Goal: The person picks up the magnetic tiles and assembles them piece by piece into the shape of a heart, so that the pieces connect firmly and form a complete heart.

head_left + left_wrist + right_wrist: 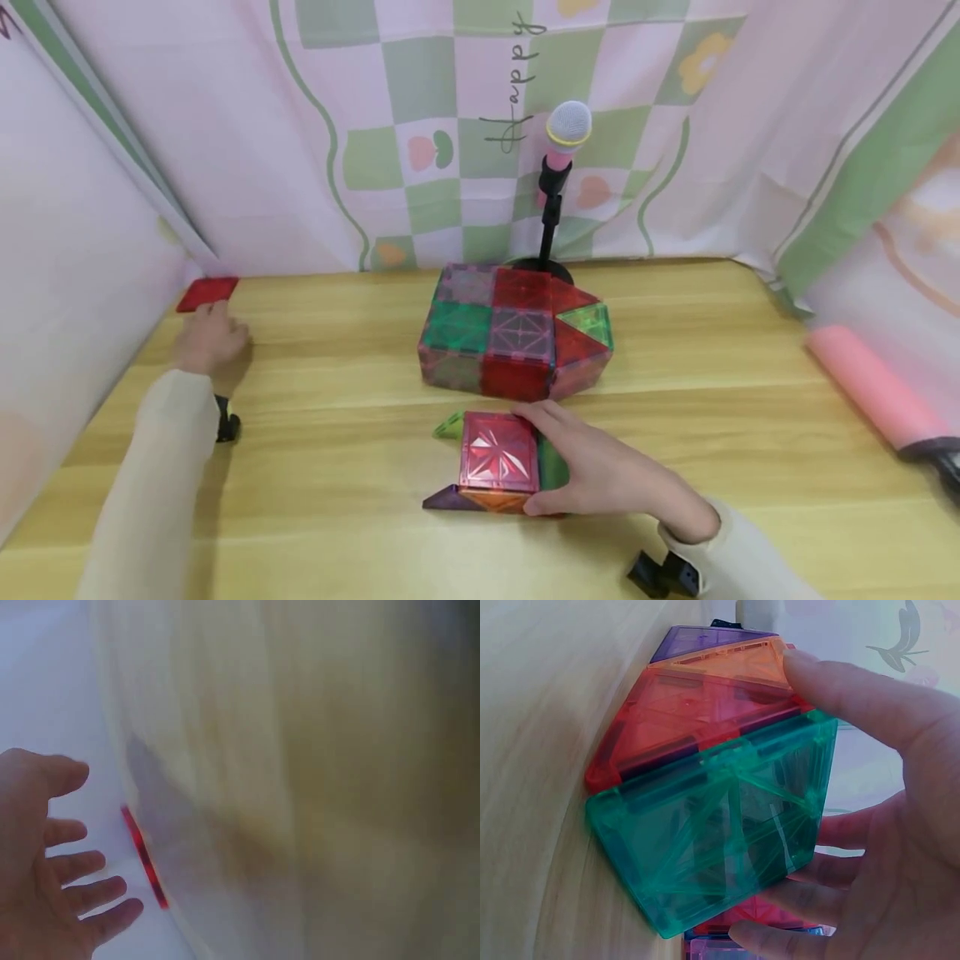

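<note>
My left hand (211, 337) is over the table's far left, just in front of a flat red magnetic tile (208, 293). In the left wrist view its fingers are spread and hold nothing, and the red tile lies beyond the fingertips. My right hand (603, 467) grips a small magnetic tile block (498, 454), thumb on the near side and fingers over the far side. This block has a red square on top, orange and purple triangles, and a green tile (720, 825) facing the palm.
Behind the small block stands a larger magnetic tile box (517, 333) of red, green and purple pieces. A toy microphone on a stand (551, 208) is at the back. To the right lies a pink roller (877, 387). Patterned cloth (420, 92) closes off the back and sides.
</note>
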Motion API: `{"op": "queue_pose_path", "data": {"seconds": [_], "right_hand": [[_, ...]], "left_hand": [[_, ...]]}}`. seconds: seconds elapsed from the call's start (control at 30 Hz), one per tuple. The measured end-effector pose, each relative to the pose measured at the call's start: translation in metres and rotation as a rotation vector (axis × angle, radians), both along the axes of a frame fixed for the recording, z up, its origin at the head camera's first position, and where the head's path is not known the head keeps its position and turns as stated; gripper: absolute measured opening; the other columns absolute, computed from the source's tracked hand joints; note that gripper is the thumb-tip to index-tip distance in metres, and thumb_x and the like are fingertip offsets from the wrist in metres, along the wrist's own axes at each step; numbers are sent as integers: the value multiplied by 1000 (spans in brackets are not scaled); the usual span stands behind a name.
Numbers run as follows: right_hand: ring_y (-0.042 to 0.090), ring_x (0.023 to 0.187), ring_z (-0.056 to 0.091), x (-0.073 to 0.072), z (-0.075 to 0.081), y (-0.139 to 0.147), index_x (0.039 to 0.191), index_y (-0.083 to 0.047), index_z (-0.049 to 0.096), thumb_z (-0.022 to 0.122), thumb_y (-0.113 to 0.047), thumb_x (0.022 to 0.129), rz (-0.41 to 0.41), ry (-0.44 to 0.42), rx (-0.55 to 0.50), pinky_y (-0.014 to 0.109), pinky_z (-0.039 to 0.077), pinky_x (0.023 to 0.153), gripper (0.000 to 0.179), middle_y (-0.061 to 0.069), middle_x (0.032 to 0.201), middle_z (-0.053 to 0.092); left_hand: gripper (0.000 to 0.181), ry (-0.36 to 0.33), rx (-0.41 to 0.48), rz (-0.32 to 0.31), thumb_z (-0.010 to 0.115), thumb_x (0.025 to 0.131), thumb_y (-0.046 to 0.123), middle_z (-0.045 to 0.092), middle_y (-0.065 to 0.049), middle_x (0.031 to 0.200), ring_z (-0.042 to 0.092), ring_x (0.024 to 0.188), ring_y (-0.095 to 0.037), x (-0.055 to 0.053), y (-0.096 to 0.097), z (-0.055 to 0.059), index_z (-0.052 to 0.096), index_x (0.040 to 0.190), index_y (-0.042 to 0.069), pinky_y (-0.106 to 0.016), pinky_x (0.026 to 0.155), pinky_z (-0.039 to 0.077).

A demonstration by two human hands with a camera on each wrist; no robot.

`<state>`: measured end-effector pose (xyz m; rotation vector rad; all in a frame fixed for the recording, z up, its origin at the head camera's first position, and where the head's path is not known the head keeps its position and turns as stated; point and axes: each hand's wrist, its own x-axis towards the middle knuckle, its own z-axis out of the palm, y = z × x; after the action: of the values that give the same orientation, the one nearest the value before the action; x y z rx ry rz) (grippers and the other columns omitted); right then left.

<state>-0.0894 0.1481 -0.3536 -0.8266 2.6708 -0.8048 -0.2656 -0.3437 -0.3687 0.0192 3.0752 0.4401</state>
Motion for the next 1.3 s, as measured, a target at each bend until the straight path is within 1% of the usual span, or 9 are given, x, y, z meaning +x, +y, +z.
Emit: {"op": "queue_pose_path", "data": {"seconds": [0.1, 0.2, 0.3, 0.37, 0.5, 0.77, 1.0, 1.2, 1.3], "right_hand": [[24, 126, 48, 0, 1, -1, 147, -14, 30, 76, -48, 76, 9, 4, 0, 48, 44, 99, 92, 3, 144, 39], [22, 124, 49, 0, 1, 0, 148, -16, 29, 75, -49, 77, 20, 15, -3, 47, 45, 98, 91, 1, 143, 39], [21, 123, 50, 0, 1, 0, 148, -19, 27, 72, -53, 78, 35, 18, -6, 46, 46, 97, 90, 0, 142, 39], [21, 122, 50, 2, 0, 1, 149, -20, 26, 70, -55, 79, 45, 12, -7, 46, 46, 97, 90, 0, 142, 39], [22, 123, 50, 3, -1, 1, 149, -19, 25, 69, -56, 79, 51, 18, -9, 46, 46, 97, 90, 1, 142, 39], [23, 122, 51, -1, 1, 1, 148, -14, 27, 71, -53, 79, 48, 29, 2, 47, 46, 97, 90, 3, 142, 39], [24, 120, 52, -4, 3, 1, 148, -11, 27, 73, -46, 79, 50, 23, 11, 46, 47, 96, 89, 5, 141, 40], [25, 119, 53, -5, 1, 1, 147, -9, 28, 74, -45, 79, 60, 35, 14, 46, 46, 96, 90, 7, 140, 41], [27, 121, 52, -5, 0, 1, 147, -9, 28, 74, -46, 79, 60, 29, 15, 47, 46, 96, 90, 8, 141, 41]], "left_hand": [[70, -79, -36, -15, 31, 98, 29, 6, -49, 141, 15, 126, -65, -5, -10, 2, 8, 140, -22, -68, 105, 21], [79, -143, -2, -22, 26, 100, 37, -11, -48, 142, -1, 128, -68, -11, -15, 3, -9, 140, -21, -69, 107, 9], [83, -195, 39, -23, 24, 100, 42, -20, -47, 141, -11, 126, -69, -15, -18, 3, -14, 139, -20, -71, 106, 3], [84, -263, 70, -13, 24, 99, 44, -23, -44, 140, -14, 124, -69, -14, -19, 4, -16, 140, -18, -72, 105, 1], [83, -315, 73, -14, 25, 99, 45, -18, -43, 143, -9, 127, -69, -12, -20, 3, -11, 141, -18, -72, 106, 4], [81, -302, -30, -27, 30, 99, 43, -6, -42, 147, 12, 129, -64, -7, -2, 4, 2, 143, -19, -67, 107, 19], [77, -274, -34, -100, 33, 100, 39, -1, -40, 149, 9, 132, -62, 22, 22, 0, 5, 145, -16, -66, 108, 16], [79, -277, 7, -172, 38, 100, 37, -4, -41, 149, 2, 135, -59, 56, 44, -4, 5, 142, -21, -66, 109, 11], [80, -279, 11, -192, 42, 99, 38, -3, -40, 149, 4, 134, -59, 72, 57, -4, 7, 142, -20, -66, 109, 14]]}}
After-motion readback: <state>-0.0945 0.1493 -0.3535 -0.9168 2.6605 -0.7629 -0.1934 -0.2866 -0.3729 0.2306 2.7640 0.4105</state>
